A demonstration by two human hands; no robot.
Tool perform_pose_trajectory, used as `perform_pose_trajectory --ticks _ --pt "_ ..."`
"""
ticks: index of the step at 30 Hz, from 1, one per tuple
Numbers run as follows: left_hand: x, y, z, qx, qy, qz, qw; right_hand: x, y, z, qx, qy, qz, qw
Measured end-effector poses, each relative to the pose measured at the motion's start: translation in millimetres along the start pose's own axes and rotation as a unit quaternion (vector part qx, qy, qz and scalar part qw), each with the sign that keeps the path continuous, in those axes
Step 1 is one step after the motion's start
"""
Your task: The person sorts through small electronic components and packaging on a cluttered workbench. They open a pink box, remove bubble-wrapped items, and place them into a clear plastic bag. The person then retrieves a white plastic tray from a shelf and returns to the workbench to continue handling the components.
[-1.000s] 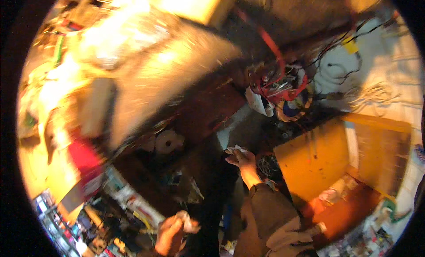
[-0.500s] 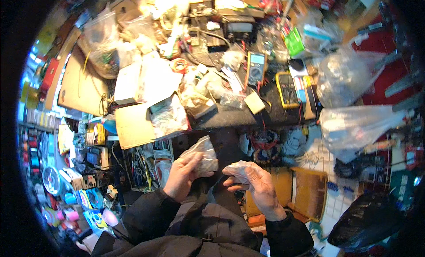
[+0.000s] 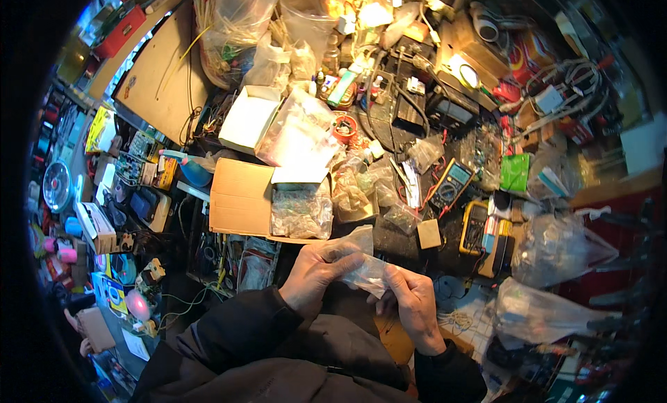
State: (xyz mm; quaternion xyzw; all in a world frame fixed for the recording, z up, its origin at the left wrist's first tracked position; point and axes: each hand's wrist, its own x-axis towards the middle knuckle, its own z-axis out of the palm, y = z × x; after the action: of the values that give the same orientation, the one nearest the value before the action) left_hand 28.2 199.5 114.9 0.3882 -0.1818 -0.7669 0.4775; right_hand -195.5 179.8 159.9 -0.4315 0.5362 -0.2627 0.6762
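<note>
A dark, heavily cluttered worktop [image 3: 394, 244] curves across the view in front of the person, brightest where lamplight falls near its far side. Near its front edge lies an open brown cardboard box [image 3: 240, 196], its plain flap to the left and a crumpled clear packet [image 3: 301, 213] in its right part. At the right side sits a bulging clear plastic bag [image 3: 556, 251]. Behind the cardboard box is a smaller white box [image 3: 244, 123].

Nearer the body, both hands meet over the lap, just in front of the worktop's edge. The left hand [image 3: 313, 274] pinches a thin clear plastic bag [image 3: 369, 273] between thumb and fingers; the right hand [image 3: 411, 302] pinches its other end, thumb on top, so the film spans the gap between them. What is inside it, I cannot tell.

Right of the middle, a multimeter with a lit screen [image 3: 451, 185] lies tilted, and a yellow multimeter [image 3: 474, 227] is near it. A green packet [image 3: 515, 172] lies beyond them. Smaller still are a square beige block [image 3: 429, 233] and a red ring [image 3: 344, 128].
</note>
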Motion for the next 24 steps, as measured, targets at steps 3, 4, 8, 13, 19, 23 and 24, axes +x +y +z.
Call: perform_pose_trajectory --ticks 3,4,8,13,19,23,24 --pt "14.6 4.7 -3.5 -0.024 0.034 -0.04 0.998 23.7 -9.9 -6.1 -0.007 -0.032 0.024 0.999" --pt "18.5 6.7 -3.2 -0.054 0.039 -0.019 0.998 32.3 -13.4 -8.5 -0.019 -0.017 0.055 0.998" --pt "28.9 18.9 5.1 -0.096 0.094 -0.005 0.991 65.2 -26.3 -19.6 -0.056 -0.002 -0.022 0.998" --pt "42.8 29.8 20.3 -0.031 0.134 0.059 0.989 112.9 -45.8 -35.6 -0.049 -0.084 -0.04 0.994" --pt "52.2 43.1 10.6 -0.046 0.195 0.102 0.974 136.9 -69.9 -26.0 -0.218 -0.024 -0.31 0.925" --pt "55.6 52.3 1.1 -0.058 0.19 0.081 0.977 151.9 -80.8 -16.6 -0.377 -0.068 -0.425 0.82" --pt "55.2 54.2 -1.7 -0.059 0.189 0.075 0.977 156.0 -80.7 -13.3 -0.402 -0.086 -0.43 0.804"
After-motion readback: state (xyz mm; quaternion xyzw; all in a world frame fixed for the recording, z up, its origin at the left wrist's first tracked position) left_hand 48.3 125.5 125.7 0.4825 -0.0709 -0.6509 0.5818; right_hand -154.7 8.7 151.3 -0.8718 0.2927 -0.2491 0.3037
